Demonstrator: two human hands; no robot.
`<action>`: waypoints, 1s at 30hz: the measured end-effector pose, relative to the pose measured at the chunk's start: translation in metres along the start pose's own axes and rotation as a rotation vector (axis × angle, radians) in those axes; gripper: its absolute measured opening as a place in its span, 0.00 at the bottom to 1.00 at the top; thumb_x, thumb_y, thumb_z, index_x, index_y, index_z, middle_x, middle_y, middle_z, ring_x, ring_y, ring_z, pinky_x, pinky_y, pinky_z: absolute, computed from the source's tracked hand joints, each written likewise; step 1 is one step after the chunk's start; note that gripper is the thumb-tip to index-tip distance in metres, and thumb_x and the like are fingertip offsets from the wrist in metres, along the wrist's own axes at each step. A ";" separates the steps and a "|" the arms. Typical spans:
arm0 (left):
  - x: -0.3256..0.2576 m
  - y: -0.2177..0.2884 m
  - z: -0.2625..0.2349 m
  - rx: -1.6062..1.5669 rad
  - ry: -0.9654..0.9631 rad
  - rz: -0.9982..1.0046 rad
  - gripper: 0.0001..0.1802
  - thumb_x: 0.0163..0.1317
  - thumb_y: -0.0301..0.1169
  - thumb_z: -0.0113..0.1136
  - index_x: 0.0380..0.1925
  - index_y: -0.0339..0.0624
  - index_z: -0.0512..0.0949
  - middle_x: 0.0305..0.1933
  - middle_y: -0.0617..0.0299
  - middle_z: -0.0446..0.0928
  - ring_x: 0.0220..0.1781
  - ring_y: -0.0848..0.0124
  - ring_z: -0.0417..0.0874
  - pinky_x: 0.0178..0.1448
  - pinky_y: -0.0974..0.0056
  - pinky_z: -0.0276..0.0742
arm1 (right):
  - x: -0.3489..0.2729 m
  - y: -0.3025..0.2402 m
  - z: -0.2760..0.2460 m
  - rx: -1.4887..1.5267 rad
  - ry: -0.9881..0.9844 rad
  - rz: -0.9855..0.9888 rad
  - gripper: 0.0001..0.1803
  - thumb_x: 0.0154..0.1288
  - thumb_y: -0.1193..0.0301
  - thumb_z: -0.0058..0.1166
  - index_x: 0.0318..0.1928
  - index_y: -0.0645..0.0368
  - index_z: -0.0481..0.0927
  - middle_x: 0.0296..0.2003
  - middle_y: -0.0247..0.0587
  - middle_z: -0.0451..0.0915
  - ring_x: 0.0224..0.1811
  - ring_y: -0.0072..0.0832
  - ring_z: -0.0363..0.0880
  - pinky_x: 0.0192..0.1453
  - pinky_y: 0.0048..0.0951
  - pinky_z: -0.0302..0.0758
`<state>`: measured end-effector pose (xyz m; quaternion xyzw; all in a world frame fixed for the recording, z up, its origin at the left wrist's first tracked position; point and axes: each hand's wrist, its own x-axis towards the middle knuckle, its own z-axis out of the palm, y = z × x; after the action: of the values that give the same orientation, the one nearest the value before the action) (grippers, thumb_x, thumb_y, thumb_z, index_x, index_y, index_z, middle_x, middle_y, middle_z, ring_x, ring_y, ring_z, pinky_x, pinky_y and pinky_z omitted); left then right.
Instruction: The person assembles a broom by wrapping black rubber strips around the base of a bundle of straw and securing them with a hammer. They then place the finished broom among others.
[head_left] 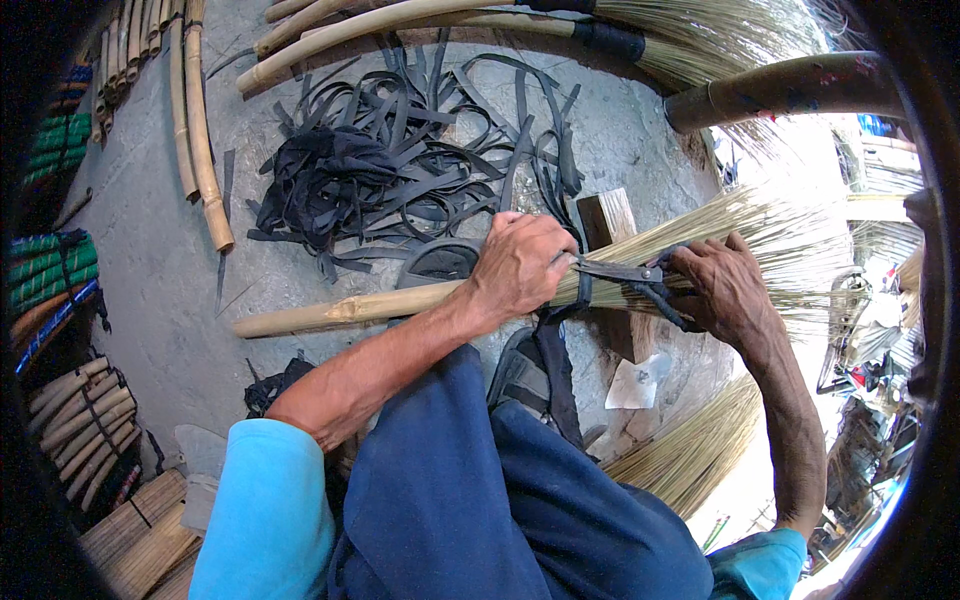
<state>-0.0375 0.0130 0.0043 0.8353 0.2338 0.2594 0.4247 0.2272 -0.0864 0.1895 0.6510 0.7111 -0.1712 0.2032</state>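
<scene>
A broom lies across in front of me, its bamboo handle (345,312) to the left and its pale straw bristles (770,245) fanning right. My left hand (522,262) is closed over the broom's neck; a small pale bit shows at the fingertips, but what they pinch is hidden. In my right hand (725,285) are scissors (617,271) with dark-wrapped handles, fingers round the loops. Their blade tips meet my left fingertips, above the straw. Beside them a black band (584,292) crosses the bristles, and a black strip (558,375) hangs below.
Beyond the broom lies a tangled heap of black strips (400,165). A wooden block (615,215) sits under the bristles. More brooms (400,35) lie at the far side, near a thick brown pole (790,92). Bamboo sticks (205,150) and tied bundles (85,420) stand left.
</scene>
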 end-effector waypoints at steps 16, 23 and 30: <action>0.011 0.002 0.008 0.043 -0.062 0.107 0.08 0.66 0.32 0.73 0.43 0.47 0.87 0.44 0.61 0.85 0.55 0.58 0.87 0.69 0.47 0.71 | -0.004 -0.002 0.001 0.015 -0.006 0.010 0.21 0.61 0.62 0.78 0.53 0.51 0.86 0.45 0.37 0.90 0.56 0.36 0.86 0.64 0.41 0.70; 0.010 0.004 0.012 0.150 -0.064 0.219 0.09 0.67 0.30 0.69 0.44 0.41 0.82 0.46 0.56 0.80 0.56 0.56 0.84 0.72 0.46 0.69 | -0.006 -0.001 0.005 0.023 -0.009 0.022 0.21 0.61 0.60 0.76 0.53 0.51 0.86 0.46 0.37 0.90 0.55 0.35 0.86 0.64 0.41 0.70; 0.008 0.006 0.017 0.239 0.004 0.298 0.11 0.63 0.27 0.64 0.45 0.38 0.79 0.49 0.53 0.76 0.61 0.54 0.79 0.76 0.35 0.59 | -0.005 0.002 0.011 0.019 0.028 -0.011 0.21 0.62 0.59 0.75 0.53 0.50 0.85 0.46 0.38 0.89 0.56 0.36 0.86 0.64 0.41 0.71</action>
<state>-0.0194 0.0043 0.0025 0.9047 0.1374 0.2916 0.2787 0.2301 -0.0964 0.1823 0.6512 0.7158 -0.1699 0.1861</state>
